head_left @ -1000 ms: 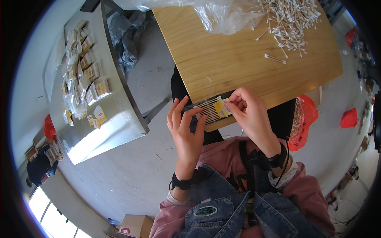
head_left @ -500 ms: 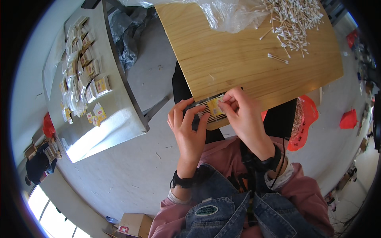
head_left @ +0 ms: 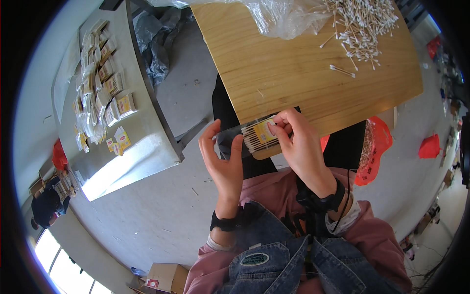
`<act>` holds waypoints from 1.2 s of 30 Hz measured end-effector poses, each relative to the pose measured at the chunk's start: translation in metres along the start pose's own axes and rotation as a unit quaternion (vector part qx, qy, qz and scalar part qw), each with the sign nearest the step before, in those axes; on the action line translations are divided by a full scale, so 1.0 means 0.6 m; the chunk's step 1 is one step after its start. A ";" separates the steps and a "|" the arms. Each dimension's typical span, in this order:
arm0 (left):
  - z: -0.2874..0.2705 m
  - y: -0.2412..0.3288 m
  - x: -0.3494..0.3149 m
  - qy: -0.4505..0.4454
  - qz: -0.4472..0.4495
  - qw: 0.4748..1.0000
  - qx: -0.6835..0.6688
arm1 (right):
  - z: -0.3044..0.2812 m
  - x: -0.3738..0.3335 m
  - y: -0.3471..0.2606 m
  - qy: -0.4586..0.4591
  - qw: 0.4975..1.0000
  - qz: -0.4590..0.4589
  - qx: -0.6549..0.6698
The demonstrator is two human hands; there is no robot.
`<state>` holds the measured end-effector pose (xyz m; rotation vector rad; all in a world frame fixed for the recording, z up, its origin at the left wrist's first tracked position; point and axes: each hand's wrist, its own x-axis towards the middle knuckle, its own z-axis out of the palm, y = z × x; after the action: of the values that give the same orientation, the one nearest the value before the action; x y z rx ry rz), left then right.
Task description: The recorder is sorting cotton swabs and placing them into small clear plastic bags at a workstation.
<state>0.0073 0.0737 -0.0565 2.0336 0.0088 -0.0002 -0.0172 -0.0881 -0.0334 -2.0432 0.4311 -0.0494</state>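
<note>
— Since the earlier frames, the right hand (head_left: 298,147) has slid along the top of the small clear packet of cotton swabs (head_left: 257,137), and the packet sits a touch lower, at the near edge of the wooden table (head_left: 293,73).

— How do the hands hold it now?

— Right thumb and forefinger are pinched on the packet's right end, by its yellow label. The left hand (head_left: 223,159) cups the left end, fingers half spread, the forefinger raised behind it.

— How far along does the work look?

— I'd judge this packet filled, with its opening being pressed closed; whether it is sealed, I cannot tell. Many finished packets (head_left: 105,93) lie on the grey table (head_left: 147,152) to the left.

— And what's left?

— Plenty, by the look of it: a heap of loose swabs (head_left: 362,24) lies at the far end of the wooden table, beside a crumpled clear plastic bag (head_left: 284,17).
</note>
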 end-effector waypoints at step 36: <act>-0.019 0.037 0.021 -0.182 0.193 0.936 0.233 | 0.039 -0.017 0.038 0.023 0.903 -0.038 0.427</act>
<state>0.0199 0.0740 -0.0317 2.4459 -0.6823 -0.1451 -0.0280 -0.0752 -0.0631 -1.1875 0.2815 -0.2860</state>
